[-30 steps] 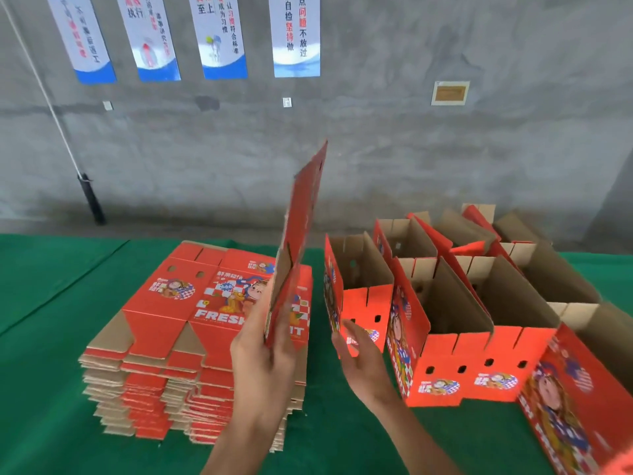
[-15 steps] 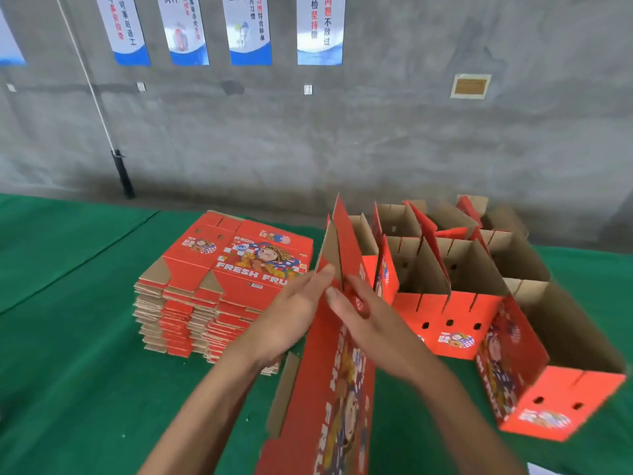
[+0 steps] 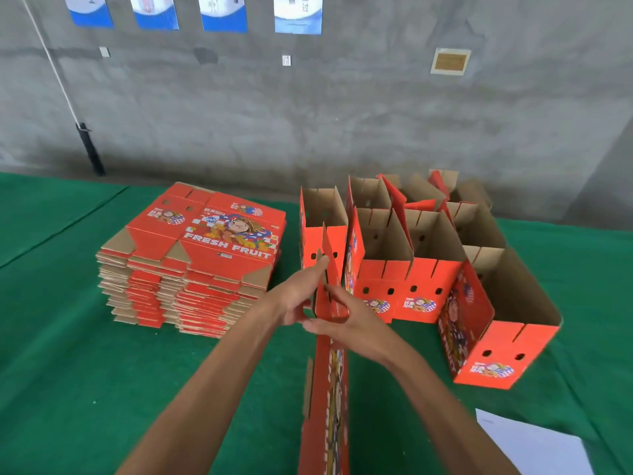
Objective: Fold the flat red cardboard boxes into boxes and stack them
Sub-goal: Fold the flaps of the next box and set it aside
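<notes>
Red cardboard fills the near middle of the view: one flat box blank [image 3: 325,399] stands on edge on the green-covered table [image 3: 68,371], its long axis running from the near edge away toward the wall, printed face to the right and brown flaps showing on the left. At its far end the left hand [image 3: 297,296] lies against the left side with straight fingers reaching up along the end flap, while the right hand [image 3: 346,320] presses the right side, fingers spread and the thumb low near the fold; neither seems to curl fully round the card. By my reading this is the opening step, the blank not yet squared up. Next the two sides want pulling apart so the panels spring into a tube, then the bottom flaps tucking. Left of the hands sits the stack of flat blanks [image 3: 191,262], "FRESH FRUIT" uppermost. Right and farther back, toward the wall-side edge, the folded boxes [image 3: 411,255] stand open-topped, packed together. A white sheet [image 3: 527,443] lies at the near right corner.
</notes>
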### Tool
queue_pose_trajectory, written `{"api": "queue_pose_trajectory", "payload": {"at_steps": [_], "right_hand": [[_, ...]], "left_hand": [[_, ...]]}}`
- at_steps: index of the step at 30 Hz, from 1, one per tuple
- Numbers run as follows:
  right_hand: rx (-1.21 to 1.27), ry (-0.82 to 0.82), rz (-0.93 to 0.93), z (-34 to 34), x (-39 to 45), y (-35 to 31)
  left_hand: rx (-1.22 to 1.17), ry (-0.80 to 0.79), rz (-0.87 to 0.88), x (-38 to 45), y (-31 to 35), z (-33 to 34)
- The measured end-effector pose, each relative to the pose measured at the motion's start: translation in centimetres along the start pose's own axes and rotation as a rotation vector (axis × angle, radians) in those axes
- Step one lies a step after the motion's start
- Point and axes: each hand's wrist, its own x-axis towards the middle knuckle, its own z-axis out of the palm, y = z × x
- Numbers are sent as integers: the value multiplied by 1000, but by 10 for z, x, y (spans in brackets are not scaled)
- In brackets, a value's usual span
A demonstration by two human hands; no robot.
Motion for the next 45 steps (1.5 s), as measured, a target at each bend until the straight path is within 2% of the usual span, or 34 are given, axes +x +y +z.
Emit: {"api": "queue_pose_trajectory", "payload": {"at_steps": [4, 7, 10, 12, 15, 18, 20, 23, 25, 28, 31, 34, 37, 40, 45], "right_hand": [[75, 10, 28, -8, 0, 4], [131, 63, 112, -14, 5, 15], [-7, 100, 200, -26, 3, 10], [-123, 111, 230, -36, -1, 5], [-383, 289, 233, -53, -10, 10], [-582, 524, 109, -57, -34, 20], [-777, 586, -125, -48, -49, 26], [-1065, 482, -472, -35, -63, 39], [-1198, 385, -549, -33, -68, 47], [-1270, 295, -555, -36, -68, 53], [-1270, 255, -527, -43, -62, 46], [-1279, 43, -258, -52, -46, 39], [-1069, -36, -18, -64, -26, 40], [-976, 30, 88, -68, -10, 42], [-933, 195, 65, -45, 10, 46]], "left_hand": [[15, 48, -46, 12, 2, 0], [117, 46, -34, 16, 2, -3], [292, -48, -46, 14, 4, -8], [440, -42, -53, 14, 11, -16], [619, -63, -75, 17, 39, -33], [799, -112, -59, 24, 72, -37], [953, -168, -62, 29, 87, -27], [1191, -248, -97, 42, 94, -9], [1343, -276, -103, 48, 93, 1], [1464, -289, -71, 53, 88, 8], [1489, -221, 13, 53, 79, 6], [1545, -72, 240, 53, 64, 4], [1762, 156, 514, 53, 39, -9], [1907, 266, 489, 54, 21, -35], [1875, 477, 401, 51, 8, -66]]}}
